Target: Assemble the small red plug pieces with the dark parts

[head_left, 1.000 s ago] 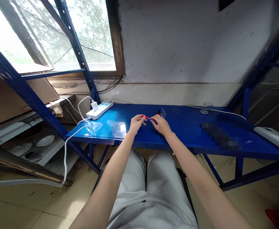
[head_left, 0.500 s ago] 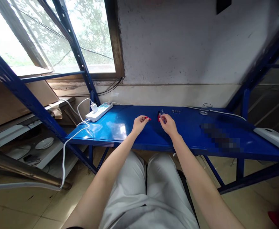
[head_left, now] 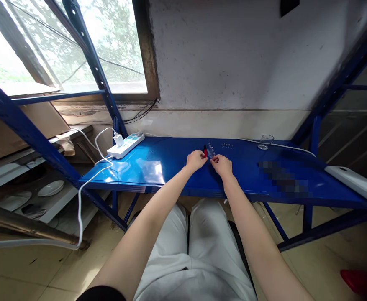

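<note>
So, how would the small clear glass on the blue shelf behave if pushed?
The glass looks thin and clear, so probably light and fragile. It is short and wide, and the shelf is glossy, so it would likely slide rather than tip.

Counter (head_left: 158, 167) glossy bright blue, rack posts (head_left: 29, 131) a darker blue; on the counter, a small red-and-black piece (head_left: 205, 151), clear colourless pieces (head_left: 211, 150), a row of dark dots (head_left: 227, 146), a clear glass (head_left: 265, 141), and a white power strip (head_left: 125, 145) with a pale green face and white cable (head_left: 79, 209). Wall (head_left: 221, 54) off-white with grey speckling and stains, window frame (head_left: 145, 54) dark brown. Trousers (head_left: 198, 251) plain pale grey, floor tiles (head_left: 29, 267) beige with dark marks, one bright red thing (head_left: 362, 282) on the floor.
</note>
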